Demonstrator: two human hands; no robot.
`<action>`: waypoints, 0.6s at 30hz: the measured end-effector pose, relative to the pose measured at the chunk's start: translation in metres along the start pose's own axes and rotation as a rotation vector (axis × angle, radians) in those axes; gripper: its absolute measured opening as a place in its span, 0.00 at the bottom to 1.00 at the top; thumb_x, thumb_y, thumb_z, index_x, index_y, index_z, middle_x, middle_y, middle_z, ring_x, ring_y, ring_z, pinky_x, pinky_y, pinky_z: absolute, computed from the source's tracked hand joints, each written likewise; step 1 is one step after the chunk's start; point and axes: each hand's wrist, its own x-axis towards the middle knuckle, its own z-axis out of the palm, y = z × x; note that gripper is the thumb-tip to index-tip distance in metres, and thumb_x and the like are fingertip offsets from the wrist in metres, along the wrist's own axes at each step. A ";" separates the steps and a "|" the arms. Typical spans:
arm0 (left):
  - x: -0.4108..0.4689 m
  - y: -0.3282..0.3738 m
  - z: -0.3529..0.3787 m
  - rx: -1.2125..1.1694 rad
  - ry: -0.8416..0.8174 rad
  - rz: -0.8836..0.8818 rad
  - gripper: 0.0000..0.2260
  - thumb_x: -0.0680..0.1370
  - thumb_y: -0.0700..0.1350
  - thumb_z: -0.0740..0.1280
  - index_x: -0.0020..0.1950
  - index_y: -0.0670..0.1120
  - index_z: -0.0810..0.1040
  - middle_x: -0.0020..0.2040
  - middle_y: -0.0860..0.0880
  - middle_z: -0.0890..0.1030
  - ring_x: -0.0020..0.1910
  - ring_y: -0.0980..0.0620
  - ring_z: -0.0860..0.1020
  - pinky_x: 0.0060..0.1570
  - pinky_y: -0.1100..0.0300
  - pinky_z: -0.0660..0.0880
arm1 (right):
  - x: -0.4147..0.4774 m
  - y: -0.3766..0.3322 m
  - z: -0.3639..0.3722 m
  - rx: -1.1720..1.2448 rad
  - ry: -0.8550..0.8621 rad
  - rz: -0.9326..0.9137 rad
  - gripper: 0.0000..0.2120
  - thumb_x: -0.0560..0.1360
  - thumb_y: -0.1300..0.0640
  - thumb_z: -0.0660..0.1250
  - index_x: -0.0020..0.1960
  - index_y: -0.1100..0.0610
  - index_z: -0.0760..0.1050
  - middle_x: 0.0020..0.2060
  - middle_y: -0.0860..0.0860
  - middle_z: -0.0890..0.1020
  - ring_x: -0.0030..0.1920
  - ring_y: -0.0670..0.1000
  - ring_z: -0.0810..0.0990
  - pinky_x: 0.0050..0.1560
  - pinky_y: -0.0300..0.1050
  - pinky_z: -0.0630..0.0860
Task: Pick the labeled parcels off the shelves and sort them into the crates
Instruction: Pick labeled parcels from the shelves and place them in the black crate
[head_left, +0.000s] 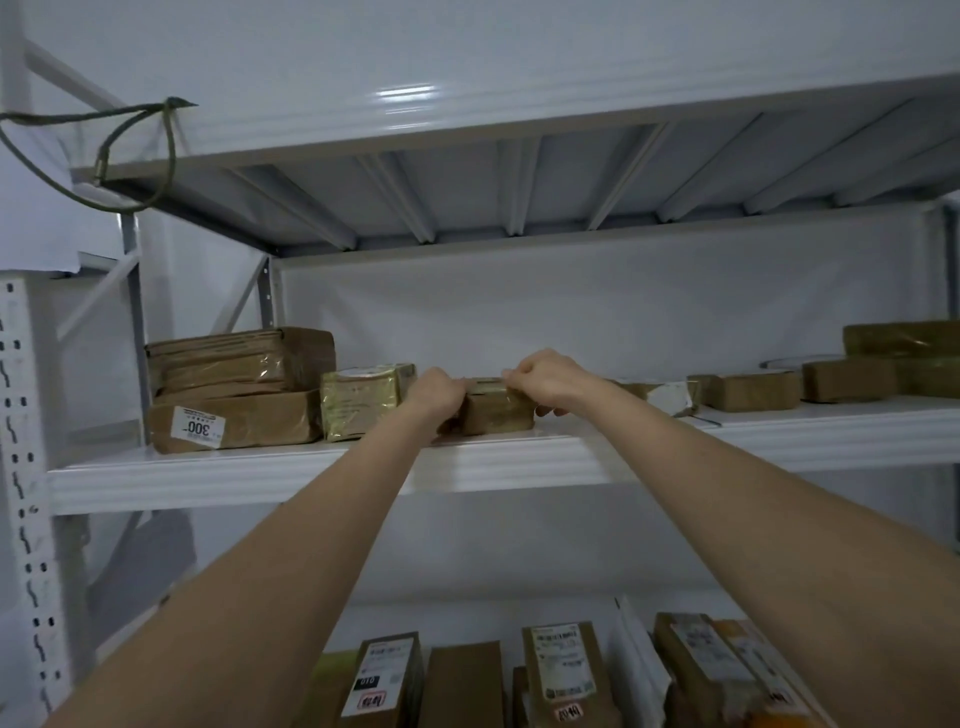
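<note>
Start of pick only. Gripped parcel (496, 411) on upper shelf (260, 470), left hand (436, 394) and right hand (545, 382) curled round its ends. Had not lifted it; left other parcels (234, 426) shelved, crates unseen.

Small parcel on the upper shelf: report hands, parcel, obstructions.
Left hand and right hand both grip the small parcel by its ends. Parcel sits on the white shelf near its front edge. Taped parcel close on its left.

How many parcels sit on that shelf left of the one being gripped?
3: a taped bundle far left, the box labelled 300 under it, a shiny parcel beside the left hand. More may hide behind.
</note>
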 end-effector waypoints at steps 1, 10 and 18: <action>-0.003 0.003 0.000 -0.075 -0.007 -0.016 0.06 0.80 0.42 0.60 0.49 0.39 0.74 0.55 0.36 0.78 0.54 0.37 0.79 0.54 0.45 0.78 | -0.002 0.002 -0.001 0.053 0.021 0.007 0.14 0.80 0.49 0.61 0.47 0.59 0.77 0.43 0.55 0.79 0.43 0.55 0.78 0.45 0.47 0.77; -0.021 0.026 -0.001 -0.300 0.011 0.095 0.30 0.76 0.31 0.64 0.76 0.47 0.59 0.63 0.42 0.74 0.58 0.44 0.77 0.58 0.51 0.76 | -0.013 0.012 -0.016 0.552 0.189 0.131 0.43 0.69 0.64 0.75 0.76 0.58 0.55 0.66 0.59 0.71 0.60 0.59 0.77 0.59 0.54 0.78; -0.042 0.051 -0.001 -0.619 -0.026 0.054 0.24 0.80 0.62 0.56 0.73 0.51 0.65 0.66 0.42 0.72 0.61 0.42 0.75 0.62 0.47 0.73 | -0.028 0.014 -0.036 0.540 0.259 -0.029 0.28 0.73 0.68 0.69 0.70 0.51 0.70 0.52 0.53 0.79 0.48 0.50 0.77 0.43 0.39 0.74</action>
